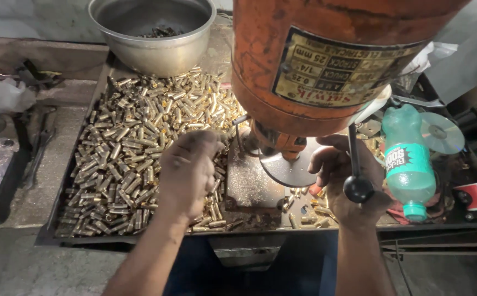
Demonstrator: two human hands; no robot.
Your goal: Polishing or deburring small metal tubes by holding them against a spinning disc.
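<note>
The left hand (186, 172) is blurred, fingers loosely curled over the heap of small brass pieces (134, 142) in the tray (65, 216); whether it pinches one I cannot tell. The right hand (343, 178) wraps the black-knobbed lever (356, 175) of the orange drill press (326, 60). Fingers near the spindle could get caught if the lever comes down early

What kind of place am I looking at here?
Likely a small metalworking shop: an orange drill press over a tray heaped with small brass pieces, the right hand at the press's lever, the left hand above the heap.
</note>
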